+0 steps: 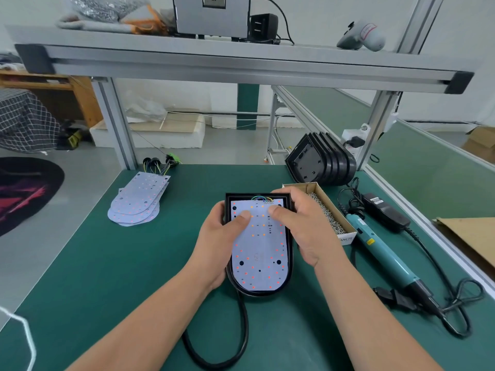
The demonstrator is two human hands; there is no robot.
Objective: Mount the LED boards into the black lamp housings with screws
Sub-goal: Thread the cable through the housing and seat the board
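Only the white end of the open brown cardboard screw box (347, 237) shows partly legible letters, "ANC"; the label on the black power adapter (385, 210) right of that box is too small to read.

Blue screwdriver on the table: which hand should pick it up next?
Probably the right. The screwdriver and the screw box lie right of the black housing, next to the right hand. The left hand grips the housing's other side and can hold it steady.

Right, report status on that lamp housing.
Left hand, right hand grip black lamp housing, thumbs on LED board. Electric screwdriver, screw box untouched. Nothing blocking.
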